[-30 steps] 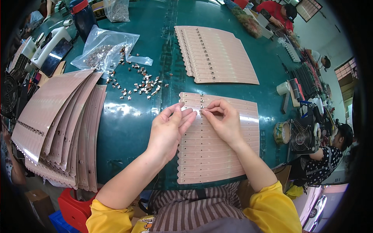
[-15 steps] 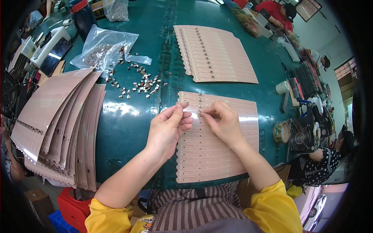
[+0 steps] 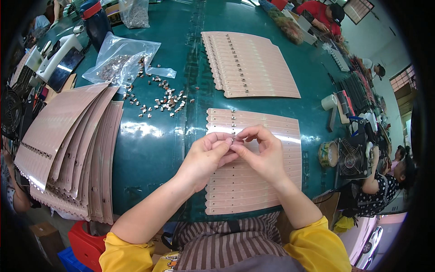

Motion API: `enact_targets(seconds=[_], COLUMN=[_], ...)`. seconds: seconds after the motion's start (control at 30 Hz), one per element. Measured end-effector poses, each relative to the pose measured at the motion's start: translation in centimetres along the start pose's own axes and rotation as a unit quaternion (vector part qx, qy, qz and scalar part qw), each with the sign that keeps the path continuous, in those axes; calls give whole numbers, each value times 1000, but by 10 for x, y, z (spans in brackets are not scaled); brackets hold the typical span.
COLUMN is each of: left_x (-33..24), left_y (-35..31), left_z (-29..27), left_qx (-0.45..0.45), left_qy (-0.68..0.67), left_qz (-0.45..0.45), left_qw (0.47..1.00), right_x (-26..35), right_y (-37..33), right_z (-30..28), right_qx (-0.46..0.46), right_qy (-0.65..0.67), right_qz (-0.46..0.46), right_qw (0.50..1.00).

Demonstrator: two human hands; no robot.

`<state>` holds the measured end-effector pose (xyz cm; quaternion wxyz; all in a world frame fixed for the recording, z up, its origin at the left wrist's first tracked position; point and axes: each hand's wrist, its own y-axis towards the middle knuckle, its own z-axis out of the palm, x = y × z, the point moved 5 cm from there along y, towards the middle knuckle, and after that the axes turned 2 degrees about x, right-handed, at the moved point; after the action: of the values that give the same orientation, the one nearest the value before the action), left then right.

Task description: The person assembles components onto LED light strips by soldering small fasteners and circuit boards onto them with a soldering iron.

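Note:
My left hand and my right hand meet fingertip to fingertip above a pinkish-brown scored panel. Both pinch a small metal part, largely covered by the fingers. The panel lies flat before me, scored into narrow strips, with a column of small holes. At its far end, a few small metal parts sit along that column; my hands hide the section closer to me. Beyond it lies a similar panel, with a whole row of metal parts on its strips.
Loose small metal parts are scattered left of the panels, beside a clear plastic bag of more. A fanned stack of similar panels stands at the left edge. A dark bottle is behind. Tape roll and fan are right.
My right hand has lifted from the row of parts and drawn slightly nearer to me. My left hand has moved right, and the fingertips now meet around a small metal part.

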<state>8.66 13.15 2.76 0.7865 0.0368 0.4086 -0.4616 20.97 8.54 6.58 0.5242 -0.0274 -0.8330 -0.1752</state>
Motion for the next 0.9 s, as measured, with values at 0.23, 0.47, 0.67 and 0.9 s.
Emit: enact_targets(seconds=[0.23,0.47,0.67,0.9], left_x=[5,3,1,-14], left_y=[-1,-3,-1,-2], left_z=[-3,0,-4,-13], left_qx=[-20,-13,-9,-79], left_qy=[-32,-52,-54,-42], left_qz=[-37,-39,-46,23], left_qw=[999,998,997,996], right_x=[25,21,31,7], right_y=[-4,-4,-1,10], right_z=[1,-3,-4,-7], right_qx=[-3,-37,-10,48], right_qy=[-169,-164,-166,-155], right_qz=[-212,-252,-209,-73], right_qw=[963,953,964,984])
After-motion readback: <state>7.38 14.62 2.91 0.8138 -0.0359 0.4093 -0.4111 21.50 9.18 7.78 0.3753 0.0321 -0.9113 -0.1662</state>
